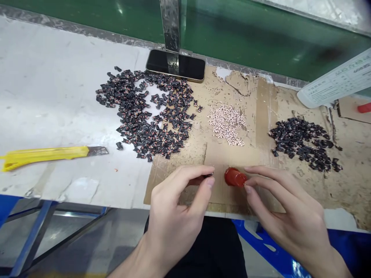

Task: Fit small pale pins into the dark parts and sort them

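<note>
My left hand [176,204] pinches a small black part [209,175] between thumb and forefinger, just above the cardboard sheet [257,150]. My right hand [286,208] grips a red cylindrical tool [235,177] with its fingertips, the tool's end pointing left toward the black part. The two hands are close together at the front edge of the table. A large heap of black parts [147,108] lies to the upper left, a smaller black heap [304,141] to the right, and a pile of tiny pale pins [227,123] sits between them.
A yellow utility knife [43,154] lies at the left on the white table [43,85]. A phone [175,65] lies flat at the back by a metal post [171,23]. A white printed label [336,83] and a red item [364,107] are at the right.
</note>
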Demonstrator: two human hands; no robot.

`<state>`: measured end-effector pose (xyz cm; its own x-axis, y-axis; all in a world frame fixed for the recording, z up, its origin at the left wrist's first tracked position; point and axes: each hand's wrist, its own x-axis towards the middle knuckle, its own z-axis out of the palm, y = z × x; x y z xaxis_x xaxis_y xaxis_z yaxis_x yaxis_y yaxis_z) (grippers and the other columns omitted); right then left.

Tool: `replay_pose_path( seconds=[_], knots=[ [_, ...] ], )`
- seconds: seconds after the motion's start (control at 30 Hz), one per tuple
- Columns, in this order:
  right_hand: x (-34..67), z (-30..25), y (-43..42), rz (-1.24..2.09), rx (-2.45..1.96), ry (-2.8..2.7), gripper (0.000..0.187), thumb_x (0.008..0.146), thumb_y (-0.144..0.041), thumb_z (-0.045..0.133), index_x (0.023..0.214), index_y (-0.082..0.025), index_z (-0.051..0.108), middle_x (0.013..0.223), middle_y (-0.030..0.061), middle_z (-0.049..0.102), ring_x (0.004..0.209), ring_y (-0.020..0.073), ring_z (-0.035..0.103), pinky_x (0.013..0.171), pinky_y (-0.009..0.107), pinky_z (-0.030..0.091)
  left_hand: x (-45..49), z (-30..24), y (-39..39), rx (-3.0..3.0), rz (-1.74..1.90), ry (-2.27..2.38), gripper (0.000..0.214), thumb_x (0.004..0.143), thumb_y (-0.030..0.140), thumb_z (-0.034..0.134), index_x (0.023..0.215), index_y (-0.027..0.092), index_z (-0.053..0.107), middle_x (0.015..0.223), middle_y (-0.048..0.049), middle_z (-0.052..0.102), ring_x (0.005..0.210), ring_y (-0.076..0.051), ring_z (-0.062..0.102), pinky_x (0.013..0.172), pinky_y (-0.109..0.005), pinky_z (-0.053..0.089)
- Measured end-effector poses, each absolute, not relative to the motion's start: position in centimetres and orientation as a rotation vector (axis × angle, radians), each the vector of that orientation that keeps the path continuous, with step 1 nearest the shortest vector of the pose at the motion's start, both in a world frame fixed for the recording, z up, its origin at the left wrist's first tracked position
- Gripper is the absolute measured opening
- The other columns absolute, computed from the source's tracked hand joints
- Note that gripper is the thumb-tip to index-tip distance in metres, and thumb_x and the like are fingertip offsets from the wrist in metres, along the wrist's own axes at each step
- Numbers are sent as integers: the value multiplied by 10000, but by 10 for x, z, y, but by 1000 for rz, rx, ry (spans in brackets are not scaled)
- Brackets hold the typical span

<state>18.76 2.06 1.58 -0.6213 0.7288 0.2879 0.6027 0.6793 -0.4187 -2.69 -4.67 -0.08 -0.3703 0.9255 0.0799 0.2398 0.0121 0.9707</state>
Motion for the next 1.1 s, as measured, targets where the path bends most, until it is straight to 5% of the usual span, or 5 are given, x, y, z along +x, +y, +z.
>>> replay_pose_path(
  seconds=[0.37, 0.57, 1.1],
  knots=[
    [184, 35, 8, 963, -1297, -1895, 136, 941, -131, 666, 915, -260, 697, 1044, 25, 743, 992, 156, 750, 845, 203, 635, 0, 17, -31, 545, 1246, 1148, 161, 836, 58, 743, 881, 202, 797, 781, 2, 801, 660, -94, 742, 643, -130, 623],
    [180, 43, 5, 1078, -1272, -1791, 158, 925, -108, 677, 888, -258, 711, 987, -4, 776, 855, 115, 786, 765, 117, 640, 7, 19, -27, 295, 1180, 910, 158, 815, 35, 768, 858, 183, 803, 799, -6, 816, 684, -96, 758, 682, -162, 647],
    [177, 44, 6, 1142, -1227, -1791, 132, 898, -126, 713, 886, -255, 736, 948, 32, 770, 846, 155, 778, 709, 158, 654, 7, 23, -29, 343, 1172, 954, 173, 792, 30, 779, 836, 196, 796, 764, 12, 808, 666, -89, 750, 681, -155, 643]
  ],
)
